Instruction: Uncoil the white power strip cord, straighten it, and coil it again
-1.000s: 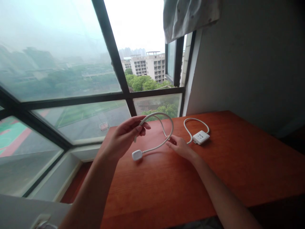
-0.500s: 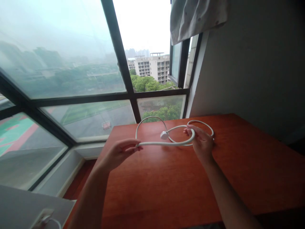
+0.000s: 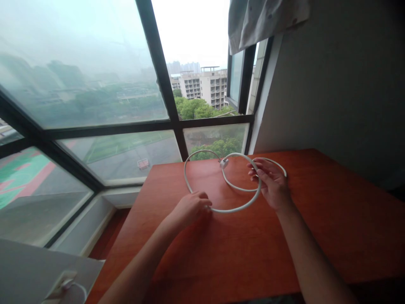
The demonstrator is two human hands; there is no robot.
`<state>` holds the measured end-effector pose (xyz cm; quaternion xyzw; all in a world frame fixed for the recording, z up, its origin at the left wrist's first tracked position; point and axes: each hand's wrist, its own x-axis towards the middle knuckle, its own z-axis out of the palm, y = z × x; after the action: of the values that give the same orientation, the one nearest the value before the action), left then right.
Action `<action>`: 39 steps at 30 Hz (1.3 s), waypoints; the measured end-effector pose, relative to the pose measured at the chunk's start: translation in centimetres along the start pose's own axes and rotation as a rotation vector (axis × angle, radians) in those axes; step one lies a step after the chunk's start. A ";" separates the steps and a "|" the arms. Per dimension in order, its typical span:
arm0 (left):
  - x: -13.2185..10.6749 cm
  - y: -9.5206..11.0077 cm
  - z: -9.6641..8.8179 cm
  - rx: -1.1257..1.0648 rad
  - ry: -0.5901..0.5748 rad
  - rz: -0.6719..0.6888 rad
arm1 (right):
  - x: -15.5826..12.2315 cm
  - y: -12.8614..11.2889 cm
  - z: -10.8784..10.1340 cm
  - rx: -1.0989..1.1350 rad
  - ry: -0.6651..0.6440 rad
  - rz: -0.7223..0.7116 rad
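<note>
A white cable point(image 3: 236, 210) curves in loops above and on the reddish-brown desk. My left hand point(image 3: 195, 207) pinches it near the desk surface, with the fingers pointing down. To the right, my right hand point(image 3: 272, 182) is curled round the right side of a loop, the cable passing between thumb and fingers. A white plug point(image 3: 224, 164) shows between the loops, beyond both hands. Another stretch of cable reaches out past the right hand's far side. The fingertips of my left hand are partly hidden.
The desk point(image 3: 240, 253) runs up to a dark-framed window point(image 3: 177, 125) at the back. A grey wall point(image 3: 332, 97) stands at the right, and a light curtain point(image 3: 267, 21) hangs above. A wall socket point(image 3: 65, 283) with a plugged-in white cord is at the lower left.
My left hand has moved right and down towards the desk, bending the cable stretch into a rounder loop. The plug has shifted slightly up and right; my right hand has moved a little right.
</note>
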<state>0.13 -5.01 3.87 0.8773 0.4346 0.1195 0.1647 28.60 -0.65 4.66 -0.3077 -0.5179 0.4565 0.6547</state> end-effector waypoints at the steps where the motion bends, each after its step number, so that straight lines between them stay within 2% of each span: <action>1: 0.2 -0.3 0.1 -0.035 0.023 -0.015 | 0.0 0.2 -0.1 0.002 -0.011 0.009; 3: 0.5 -1.1 0.1 -0.136 0.130 -0.097 | 0.1 0.5 -0.1 -0.005 -0.029 0.012; 6: 0.8 -2.0 -0.6 -0.262 0.431 -0.322 | 0.1 0.9 0.2 -0.029 -0.027 0.009; 8: 1.0 -2.0 -1.2 -0.329 0.544 -0.371 | 0.0 1.2 0.5 -0.038 -0.046 0.026; 9: 1.1 -1.8 -1.5 -0.380 0.532 -0.342 | -0.1 1.4 0.8 -0.039 -0.059 0.036; 10: 1.1 -1.5 -1.6 -0.446 0.473 -0.290 | -0.2 1.7 1.0 -0.039 -0.070 0.047; 13: 1.5 -0.3 -1.5 -0.679 0.200 -0.160 | -0.3 2.8 1.6 -0.022 -0.048 0.086; 15: 1.6 0.2 -1.0 -0.773 0.069 -0.154 | -0.3 3.9 1.8 -0.017 -0.005 0.127; 17: 1.7 0.4 -0.4 -0.806 0.020 -0.183 | -0.2 5.0 1.7 -0.060 0.004 0.166; 20: 1.5 -0.1 -0.3 -0.832 0.058 -0.285 | 0.0 6.2 1.0 -0.297 -0.045 0.166; 24: 0.4 -1.9 -1.7 -0.869 0.250 -0.460 | 0.0 6.1 -0.4 -0.769 -0.134 0.089; 27: -0.9 -3.7 -3.2 -0.883 0.409 -0.575 | -0.1 5.5 -0.9 -0.993 -0.272 0.105; 30: -2.1 -5.4 -3.8 -0.866 0.469 -0.706 | -0.3 5.2 -0.9 -1.075 -0.407 0.107; 33: -2.7 -6.7 -3.2 -0.830 0.417 -0.793 | -0.6 5.7 -0.5 -1.088 -0.453 0.069; 37: -2.9 -7.6 -2.4 -0.689 0.391 -0.769 | -1.3 6.8 0.9 -1.007 -0.443 0.003; 39: -2.9 -8.0 -2.3 -0.562 0.398 -0.745 | -1.9 7.3 1.8 -0.935 -0.489 -0.060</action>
<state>-8.18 -2.42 2.61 0.5447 0.6920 0.3298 0.3400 24.76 0.30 -1.98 -0.4365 -0.8125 0.2162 0.3202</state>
